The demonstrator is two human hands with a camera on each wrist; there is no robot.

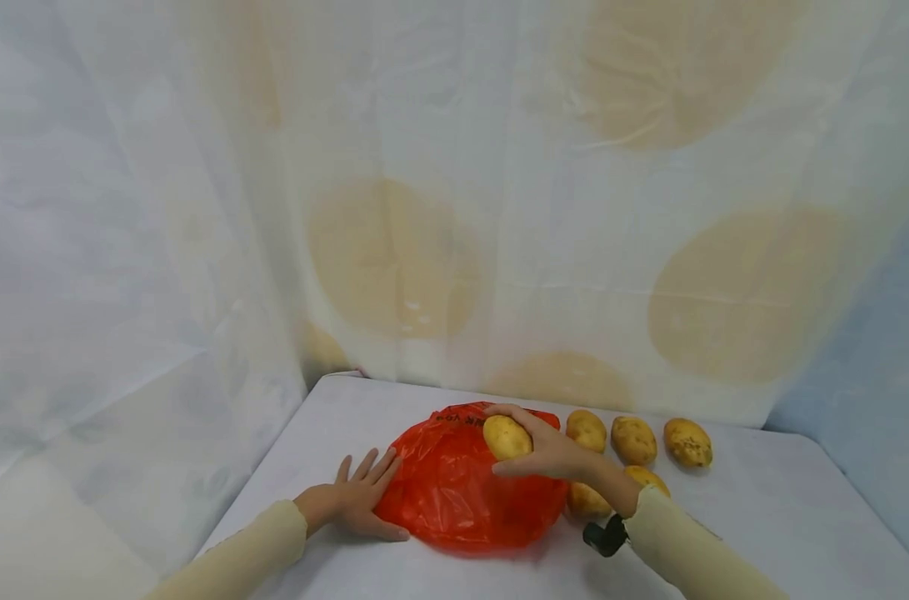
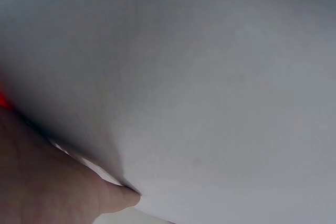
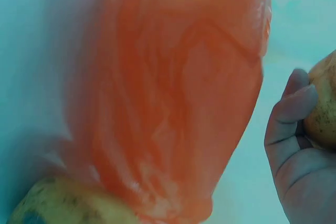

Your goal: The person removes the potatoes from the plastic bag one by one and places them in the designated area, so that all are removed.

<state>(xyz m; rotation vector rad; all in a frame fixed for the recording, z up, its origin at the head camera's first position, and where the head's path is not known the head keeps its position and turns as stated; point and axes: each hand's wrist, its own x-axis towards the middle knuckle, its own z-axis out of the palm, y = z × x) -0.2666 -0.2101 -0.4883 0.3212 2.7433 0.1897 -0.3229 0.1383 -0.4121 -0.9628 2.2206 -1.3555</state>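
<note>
A red plastic bag (image 1: pixel 461 492) lies on the white table, puffed up and wrinkled, with dark printing near its far edge. My right hand (image 1: pixel 547 450) grips a potato (image 1: pixel 507 437) above the bag's right part; the right wrist view shows fingers curled round that potato (image 3: pixel 323 108). My left hand (image 1: pixel 364 496) lies flat with spread fingers at the bag's left edge, fingertips on the red plastic. In the left wrist view, part of the left hand (image 2: pixel 58 182) rests along the white surface.
To the right of the bag several potatoes (image 1: pixel 634 440) sit on the table (image 1: pixel 769 500), some partly hidden behind the right forearm. A dark wrist camera (image 1: pixel 606 535) sits under the right wrist. White sheets with tan spots (image 1: pixel 394 258) hang behind and on the sides.
</note>
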